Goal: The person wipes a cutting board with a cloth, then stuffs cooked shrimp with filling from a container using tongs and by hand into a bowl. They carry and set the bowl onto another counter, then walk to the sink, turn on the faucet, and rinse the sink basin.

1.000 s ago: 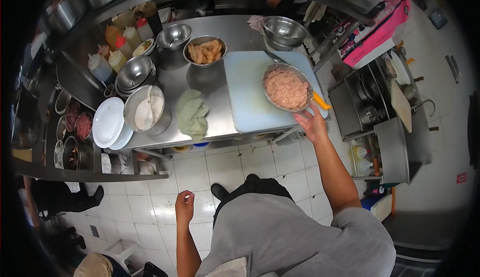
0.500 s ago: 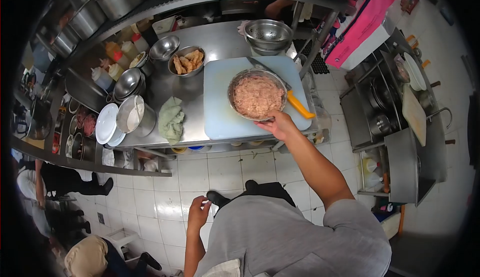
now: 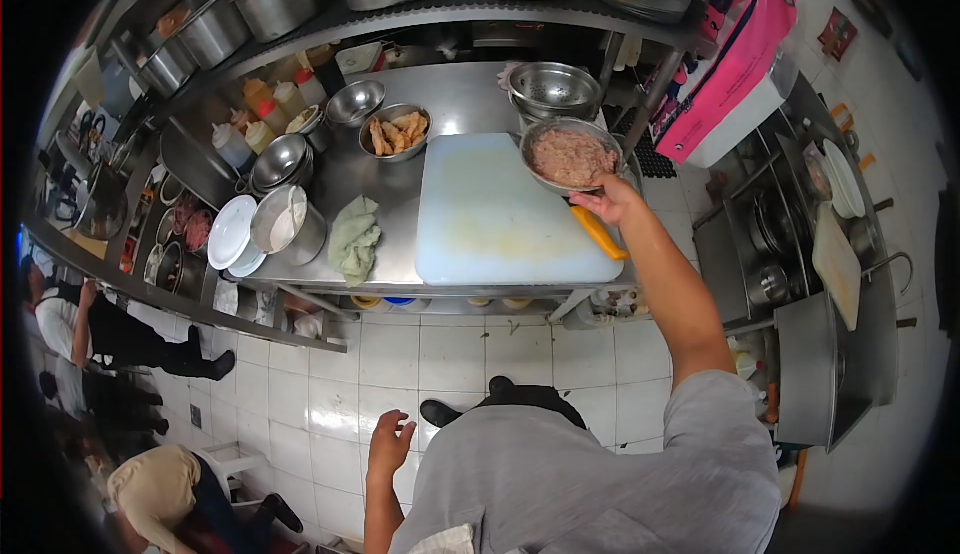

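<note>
My right hand (image 3: 610,200) is closed on the near rim of a metal bowl (image 3: 533,173) filled with pink ground meat (image 3: 572,156). The bowl is over the right back corner of a pale cutting board (image 3: 480,216). Below my wrist shows the yellow handle of a knife (image 3: 600,234); the bowl covers most of its blade. My left hand (image 3: 392,444) hangs over the floor near my side, its fingers loosely bent and apart, with nothing in it.
A perforated metal colander (image 3: 553,91) stands behind the bowl. Left of the board are a green cloth (image 3: 354,241), a bowl of breaded pieces (image 3: 398,133) and a deep metal pot (image 3: 300,237). A shelf with pots overhangs the back. Other people are at lower left.
My right hand has moved the bowl of ground meat from the board's middle toward its right back corner, uncovering the board. My left hand's fingers have loosened from a pinch.
</note>
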A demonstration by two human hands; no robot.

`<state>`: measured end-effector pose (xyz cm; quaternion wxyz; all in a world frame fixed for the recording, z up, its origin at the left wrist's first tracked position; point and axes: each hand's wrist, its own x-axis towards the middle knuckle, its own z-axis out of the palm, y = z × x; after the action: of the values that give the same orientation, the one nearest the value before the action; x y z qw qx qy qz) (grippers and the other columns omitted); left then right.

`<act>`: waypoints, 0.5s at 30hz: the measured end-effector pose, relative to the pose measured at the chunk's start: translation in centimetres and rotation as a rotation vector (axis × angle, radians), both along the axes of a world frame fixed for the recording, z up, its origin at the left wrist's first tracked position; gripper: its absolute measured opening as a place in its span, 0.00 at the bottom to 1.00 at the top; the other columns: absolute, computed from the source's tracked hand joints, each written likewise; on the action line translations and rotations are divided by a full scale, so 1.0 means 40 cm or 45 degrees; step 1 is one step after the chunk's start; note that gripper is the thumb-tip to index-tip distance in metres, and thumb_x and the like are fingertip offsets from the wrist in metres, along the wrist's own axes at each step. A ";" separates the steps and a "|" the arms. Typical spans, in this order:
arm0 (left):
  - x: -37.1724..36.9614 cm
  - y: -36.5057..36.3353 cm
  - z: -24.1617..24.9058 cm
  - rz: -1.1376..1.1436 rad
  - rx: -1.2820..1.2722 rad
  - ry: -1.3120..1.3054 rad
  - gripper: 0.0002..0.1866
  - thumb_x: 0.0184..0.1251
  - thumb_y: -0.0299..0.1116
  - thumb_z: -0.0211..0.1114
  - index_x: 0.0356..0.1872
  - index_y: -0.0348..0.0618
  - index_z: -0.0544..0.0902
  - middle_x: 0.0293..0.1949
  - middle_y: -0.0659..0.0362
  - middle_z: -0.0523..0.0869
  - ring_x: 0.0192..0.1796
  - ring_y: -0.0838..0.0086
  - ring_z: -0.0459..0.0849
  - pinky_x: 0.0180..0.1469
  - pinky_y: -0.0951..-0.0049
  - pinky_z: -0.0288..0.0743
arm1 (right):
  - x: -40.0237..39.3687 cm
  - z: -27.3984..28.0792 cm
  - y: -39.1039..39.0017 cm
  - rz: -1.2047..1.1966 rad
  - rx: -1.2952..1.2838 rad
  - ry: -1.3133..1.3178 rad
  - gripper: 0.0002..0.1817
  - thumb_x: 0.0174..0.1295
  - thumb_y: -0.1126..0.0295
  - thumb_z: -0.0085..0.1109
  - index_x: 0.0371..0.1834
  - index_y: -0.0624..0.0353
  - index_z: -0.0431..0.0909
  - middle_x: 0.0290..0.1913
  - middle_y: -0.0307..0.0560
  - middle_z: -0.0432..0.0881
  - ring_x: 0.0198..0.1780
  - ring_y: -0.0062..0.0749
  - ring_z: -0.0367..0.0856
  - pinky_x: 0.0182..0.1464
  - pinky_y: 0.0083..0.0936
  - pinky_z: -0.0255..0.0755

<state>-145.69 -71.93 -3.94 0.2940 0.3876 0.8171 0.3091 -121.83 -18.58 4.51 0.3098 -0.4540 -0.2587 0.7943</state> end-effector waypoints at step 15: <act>0.051 -0.052 -0.035 0.025 -0.056 -0.033 0.14 0.57 0.31 0.65 0.42 0.33 0.77 0.46 0.45 0.78 0.39 0.58 0.83 0.40 0.67 0.77 | 0.029 -0.139 -0.200 0.320 1.908 -1.595 0.27 0.53 0.66 0.58 0.57 0.60 0.68 0.46 0.54 0.72 0.46 0.51 0.75 0.46 0.40 0.71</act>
<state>-143.64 -74.00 -5.36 0.3100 0.3690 0.8237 0.2988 -120.68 -26.59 -1.03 0.2374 -0.4483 -0.8591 0.0677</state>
